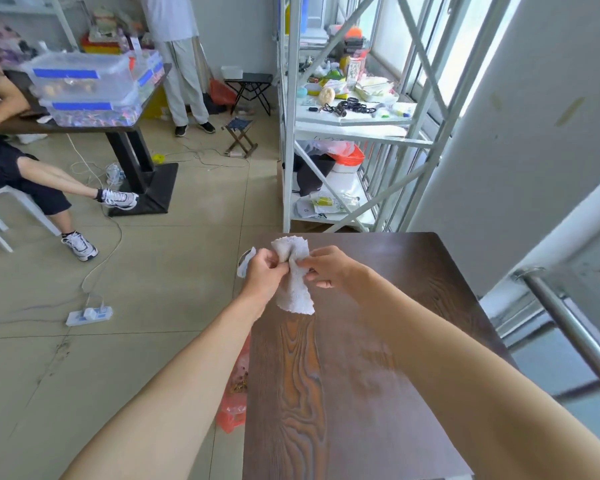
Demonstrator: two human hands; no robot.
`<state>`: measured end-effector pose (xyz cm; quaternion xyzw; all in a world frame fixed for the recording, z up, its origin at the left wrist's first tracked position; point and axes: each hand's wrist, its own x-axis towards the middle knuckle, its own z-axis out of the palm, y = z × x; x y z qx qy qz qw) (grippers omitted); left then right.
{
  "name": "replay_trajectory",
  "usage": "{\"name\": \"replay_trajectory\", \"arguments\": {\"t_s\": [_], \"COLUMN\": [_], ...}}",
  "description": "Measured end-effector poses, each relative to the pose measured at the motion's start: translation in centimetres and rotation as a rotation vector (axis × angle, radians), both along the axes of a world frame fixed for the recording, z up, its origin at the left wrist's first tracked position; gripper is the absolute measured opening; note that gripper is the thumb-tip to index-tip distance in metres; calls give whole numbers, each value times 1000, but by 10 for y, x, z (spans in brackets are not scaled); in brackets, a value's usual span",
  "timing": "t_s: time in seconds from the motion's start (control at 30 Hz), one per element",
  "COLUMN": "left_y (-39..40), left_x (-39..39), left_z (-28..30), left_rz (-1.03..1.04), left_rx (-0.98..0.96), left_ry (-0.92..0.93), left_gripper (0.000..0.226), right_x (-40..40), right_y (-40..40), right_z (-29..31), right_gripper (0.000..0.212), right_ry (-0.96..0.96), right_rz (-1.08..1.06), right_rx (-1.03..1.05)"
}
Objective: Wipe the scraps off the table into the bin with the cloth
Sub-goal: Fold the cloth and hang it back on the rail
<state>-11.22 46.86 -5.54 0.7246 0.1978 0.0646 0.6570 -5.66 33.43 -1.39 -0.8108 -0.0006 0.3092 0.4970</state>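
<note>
A pale grey cloth hangs bunched between both hands above the far left part of the dark wooden table. My left hand pinches it from the left, and my right hand pinches it from the right. A bin lined with an orange-red bag stands on the floor against the table's left edge, with brown scraps inside it. No scraps show on the tabletop.
A white metal shelf rack with clutter stands beyond the table. A power strip and cables lie on the tiled floor at left. A seated person and a second table are at far left. A steel rail runs at right.
</note>
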Motion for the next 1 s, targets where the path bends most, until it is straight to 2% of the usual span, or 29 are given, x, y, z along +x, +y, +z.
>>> {"name": "replay_trajectory", "arguments": {"t_s": [0.13,0.23,0.27,0.33,0.4,0.43,0.5,0.6,0.73,0.83,0.93,1.0], "left_y": [-50,-92,-107,-137,-169,-185,-217,-264,-316,-348,-375,-392], "left_x": [9,14,14,16,20,23,28,34,44,52,57,60], "left_z": [24,38,43,50,54,55,59,62,55,48,44,35], "left_rz": [-75,-104,-127,-234,-381,-449,-535,-565,-504,-475,-468,-475], "left_rx": [-151,-402,-458,-491,-513,-525,-541,-480,-214,-140,-98,-56], "left_ry": [15,34,38,62,82,92,120,156,156,142,206,243], "left_gripper": [20,22,20,26,34,35,34,27,23,21,19,16], "right_x": [6,8,8,8,6,5,3,-1,-10,-16,-19,-20], "right_y": [-60,-109,-125,-155,-186,-201,-230,-272,-326,-369,-415,-440], "right_z": [15,23,24,27,31,33,37,40,41,46,45,43], "right_gripper": [32,17,23,30,19,20,33,37,28,32,34,26], "right_ry": [-117,-172,-173,-189,-223,-239,-284,-315,-295,-306,-362,-393], "right_rz": [-99,-210,-244,-274,-281,-295,-331,-356,-429,-487,-520,-548], "right_rx": [-83,-85,-76,-70,-102,-123,-189,-273,-210,-229,-353,-465]}}
